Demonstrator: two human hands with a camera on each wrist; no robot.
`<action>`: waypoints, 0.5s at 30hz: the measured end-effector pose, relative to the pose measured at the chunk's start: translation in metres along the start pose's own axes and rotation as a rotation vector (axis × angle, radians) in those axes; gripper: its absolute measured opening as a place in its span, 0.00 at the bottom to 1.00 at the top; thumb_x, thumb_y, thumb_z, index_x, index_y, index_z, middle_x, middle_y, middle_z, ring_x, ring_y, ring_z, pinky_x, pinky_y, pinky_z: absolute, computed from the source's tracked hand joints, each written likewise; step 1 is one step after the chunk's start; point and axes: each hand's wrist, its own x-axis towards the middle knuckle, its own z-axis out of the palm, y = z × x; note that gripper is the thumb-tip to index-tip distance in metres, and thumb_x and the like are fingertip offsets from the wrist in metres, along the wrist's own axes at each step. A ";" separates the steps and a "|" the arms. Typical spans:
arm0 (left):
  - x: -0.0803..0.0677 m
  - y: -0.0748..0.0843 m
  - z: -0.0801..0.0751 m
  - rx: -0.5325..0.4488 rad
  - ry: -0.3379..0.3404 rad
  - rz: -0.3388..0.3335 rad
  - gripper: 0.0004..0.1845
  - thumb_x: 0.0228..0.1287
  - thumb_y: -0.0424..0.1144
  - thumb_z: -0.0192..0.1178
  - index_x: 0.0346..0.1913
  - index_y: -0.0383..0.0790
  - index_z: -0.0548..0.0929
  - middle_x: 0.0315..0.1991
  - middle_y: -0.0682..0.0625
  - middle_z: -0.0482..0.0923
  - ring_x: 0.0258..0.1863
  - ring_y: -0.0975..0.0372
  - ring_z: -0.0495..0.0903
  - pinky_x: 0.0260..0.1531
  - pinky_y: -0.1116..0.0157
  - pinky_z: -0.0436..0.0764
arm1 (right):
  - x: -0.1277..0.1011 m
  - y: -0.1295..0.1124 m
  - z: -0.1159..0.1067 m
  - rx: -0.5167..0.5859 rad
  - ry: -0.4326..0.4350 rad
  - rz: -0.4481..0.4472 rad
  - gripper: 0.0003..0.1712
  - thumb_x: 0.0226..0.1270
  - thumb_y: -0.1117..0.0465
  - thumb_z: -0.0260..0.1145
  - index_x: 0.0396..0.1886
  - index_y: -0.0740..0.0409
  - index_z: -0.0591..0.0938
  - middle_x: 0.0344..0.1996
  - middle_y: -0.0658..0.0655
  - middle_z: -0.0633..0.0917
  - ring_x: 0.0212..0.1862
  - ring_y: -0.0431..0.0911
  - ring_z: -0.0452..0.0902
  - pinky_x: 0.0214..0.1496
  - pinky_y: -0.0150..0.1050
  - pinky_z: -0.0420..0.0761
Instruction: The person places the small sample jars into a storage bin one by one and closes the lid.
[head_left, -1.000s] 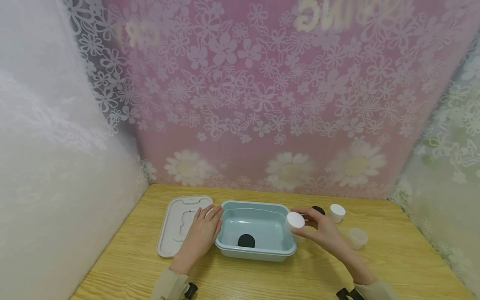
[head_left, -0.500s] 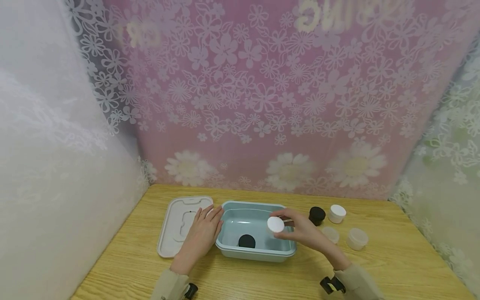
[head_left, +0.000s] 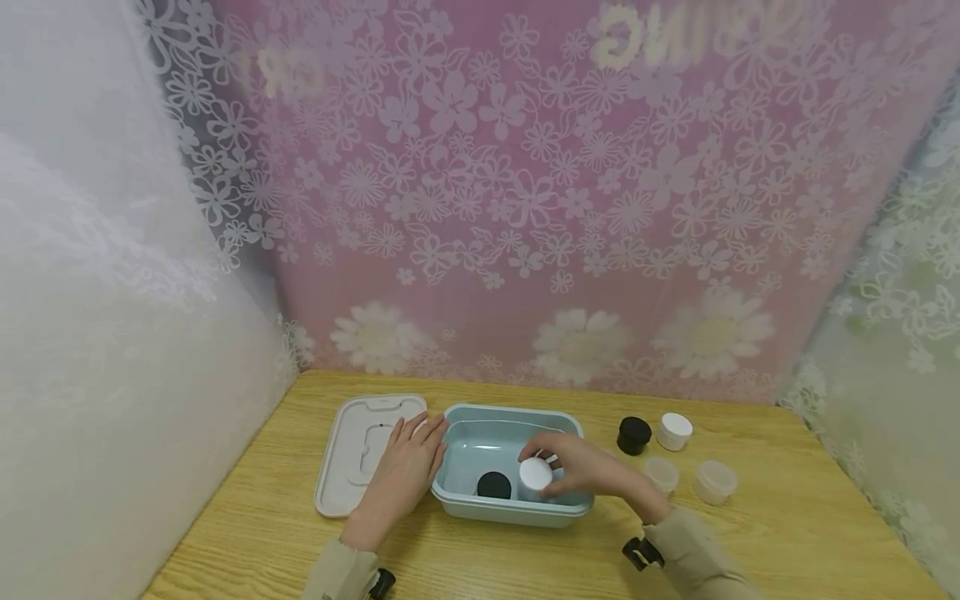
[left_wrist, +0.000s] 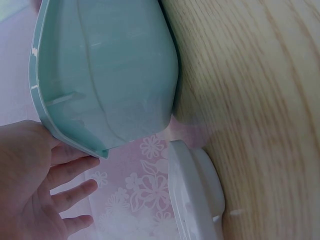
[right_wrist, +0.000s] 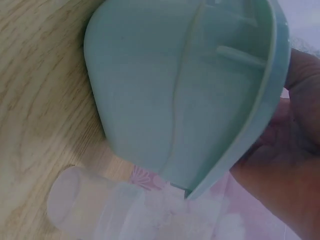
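White-capped jar (head_left: 536,476) sat inside the pale blue tub (head_left: 510,508), toward its right half, just beside a black-capped jar (head_left: 493,485) on the tub floor. Right hand (head_left: 573,469) reached over the tub's right rim, fingers curled round the white-capped jar, gripping it from the side and above. Whether the jar's base touched the tub floor could not be told from the head view.

Left hand (head_left: 407,468) lay flat against the tub's left end wall, fingers straight and slightly spread, holding nothing; left wrist view showed the same hand (left_wrist: 35,185) with fingertips against the tub's rim (left_wrist: 65,135). Right wrist view showed the tub's outer wall (right_wrist: 175,100) from the side, with a clear jar (right_wrist: 95,210) standing just beside it on the table.

White tub lid (head_left: 358,450) lay flat on the wooden table (head_left: 787,517), just left of the tub, partly under the left hand. Right of the tub, apart from it: a black-capped jar (head_left: 633,435), a white-capped jar (head_left: 674,431), and two translucent jars (head_left: 662,473) (head_left: 715,482) nearer the front. Floral curtain (head_left: 525,208) hung behind the table.
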 end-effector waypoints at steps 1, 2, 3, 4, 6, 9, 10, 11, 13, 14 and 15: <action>0.000 0.000 0.000 -0.001 -0.001 0.000 0.20 0.73 0.38 0.62 0.63 0.35 0.81 0.62 0.44 0.80 0.67 0.45 0.73 0.67 0.40 0.69 | 0.001 0.000 0.001 -0.014 -0.010 0.011 0.25 0.57 0.70 0.77 0.55 0.59 0.81 0.51 0.55 0.81 0.52 0.52 0.81 0.51 0.34 0.84; 0.000 0.000 0.000 -0.002 -0.003 -0.002 0.20 0.73 0.39 0.62 0.64 0.35 0.81 0.62 0.44 0.80 0.67 0.45 0.73 0.67 0.40 0.69 | 0.002 -0.001 0.002 -0.030 -0.016 0.014 0.25 0.57 0.70 0.77 0.54 0.59 0.81 0.50 0.54 0.81 0.52 0.52 0.81 0.50 0.33 0.84; 0.000 0.001 -0.001 -0.004 -0.006 -0.004 0.20 0.73 0.39 0.61 0.64 0.35 0.81 0.62 0.44 0.80 0.67 0.46 0.73 0.68 0.40 0.68 | 0.003 -0.002 0.003 -0.045 -0.021 0.015 0.24 0.56 0.70 0.78 0.53 0.59 0.81 0.50 0.54 0.82 0.51 0.51 0.81 0.49 0.33 0.84; 0.000 0.001 -0.001 -0.004 -0.008 -0.006 0.20 0.73 0.39 0.61 0.64 0.35 0.81 0.62 0.44 0.80 0.67 0.46 0.73 0.68 0.40 0.68 | 0.004 -0.003 0.005 -0.055 -0.022 0.012 0.24 0.56 0.71 0.78 0.53 0.60 0.81 0.49 0.54 0.82 0.50 0.51 0.82 0.48 0.33 0.85; 0.000 0.001 -0.001 -0.006 -0.009 -0.007 0.20 0.73 0.39 0.61 0.64 0.36 0.81 0.63 0.44 0.80 0.67 0.46 0.72 0.68 0.40 0.68 | 0.006 -0.005 0.007 -0.083 -0.023 0.012 0.23 0.55 0.71 0.78 0.51 0.60 0.82 0.48 0.55 0.83 0.49 0.51 0.82 0.46 0.33 0.85; 0.001 0.001 -0.001 -0.007 -0.011 -0.009 0.20 0.74 0.39 0.61 0.64 0.35 0.81 0.62 0.44 0.80 0.67 0.46 0.72 0.68 0.40 0.68 | 0.008 -0.009 0.010 -0.120 -0.016 0.014 0.23 0.54 0.72 0.78 0.50 0.61 0.82 0.46 0.55 0.84 0.47 0.52 0.83 0.44 0.33 0.85; 0.001 0.001 -0.001 -0.007 -0.011 -0.010 0.20 0.74 0.39 0.61 0.64 0.35 0.81 0.62 0.44 0.80 0.67 0.46 0.72 0.68 0.41 0.68 | 0.009 -0.009 0.011 -0.131 -0.012 0.016 0.23 0.54 0.72 0.79 0.49 0.61 0.82 0.46 0.56 0.84 0.47 0.52 0.83 0.43 0.32 0.85; 0.001 0.001 -0.001 -0.007 -0.012 -0.011 0.20 0.74 0.39 0.61 0.64 0.35 0.81 0.63 0.44 0.80 0.67 0.46 0.72 0.68 0.41 0.68 | 0.010 -0.010 0.012 -0.142 -0.011 0.018 0.23 0.54 0.71 0.79 0.49 0.61 0.82 0.46 0.56 0.84 0.47 0.52 0.83 0.43 0.32 0.85; 0.001 0.001 -0.001 -0.008 -0.014 -0.013 0.20 0.74 0.39 0.61 0.64 0.36 0.81 0.63 0.44 0.80 0.68 0.46 0.72 0.68 0.41 0.68 | 0.010 -0.011 0.013 -0.160 -0.007 0.020 0.22 0.54 0.71 0.79 0.49 0.60 0.82 0.46 0.56 0.85 0.46 0.52 0.83 0.42 0.31 0.85; 0.000 0.001 -0.001 -0.008 -0.015 -0.014 0.20 0.74 0.39 0.61 0.64 0.36 0.81 0.63 0.44 0.80 0.68 0.46 0.72 0.68 0.41 0.68 | 0.011 -0.011 0.013 -0.162 -0.008 0.022 0.22 0.54 0.70 0.79 0.49 0.60 0.83 0.46 0.56 0.85 0.46 0.52 0.84 0.41 0.30 0.85; 0.000 0.001 -0.001 -0.008 -0.017 -0.015 0.20 0.74 0.39 0.61 0.64 0.36 0.81 0.63 0.44 0.80 0.68 0.46 0.72 0.68 0.41 0.68 | 0.011 -0.011 0.013 -0.162 -0.010 0.026 0.22 0.55 0.69 0.79 0.49 0.60 0.83 0.46 0.56 0.85 0.46 0.52 0.84 0.41 0.29 0.84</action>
